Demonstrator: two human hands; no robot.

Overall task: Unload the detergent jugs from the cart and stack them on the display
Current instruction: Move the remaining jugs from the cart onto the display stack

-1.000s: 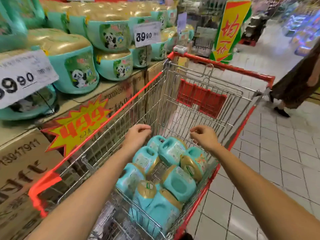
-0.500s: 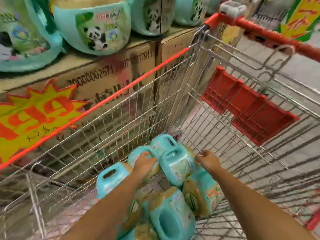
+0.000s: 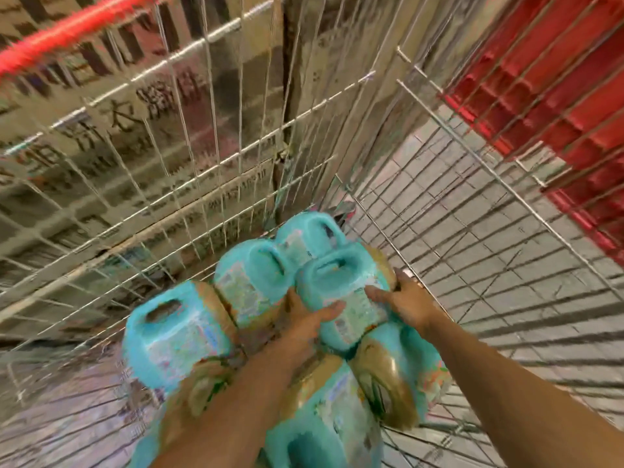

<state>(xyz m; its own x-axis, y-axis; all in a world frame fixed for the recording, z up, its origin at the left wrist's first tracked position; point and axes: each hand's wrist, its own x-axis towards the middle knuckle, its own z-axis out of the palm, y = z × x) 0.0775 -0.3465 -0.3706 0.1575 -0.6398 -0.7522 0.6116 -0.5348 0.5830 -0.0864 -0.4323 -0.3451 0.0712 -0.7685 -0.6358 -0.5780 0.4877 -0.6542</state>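
Observation:
Several teal detergent jugs with gold caps lie piled in the wire shopping cart (image 3: 209, 184). Both my hands are down inside the cart on one teal jug (image 3: 341, 292) in the middle of the pile. My left hand (image 3: 312, 315) clasps its left side, thumb across the label. On the jug's right side, my right hand (image 3: 403, 298) wraps around by the gold cap. Another jug (image 3: 175, 332) lies to the left, one (image 3: 314, 233) sits at the far end, and one (image 3: 401, 373) lies below my right wrist. The picture is blurred by motion.
The cart's red rim (image 3: 67, 32) runs along the upper left, with cardboard boxes (image 3: 152, 106) of the display base behind the wire side. A red child-seat flap (image 3: 547, 106) hangs at the upper right. Grey floor tiles (image 3: 506, 265) show through the mesh.
The view has dropped deep into the cart. Both hands have moved from the cart's top down onto one middle jug and closed around its sides.

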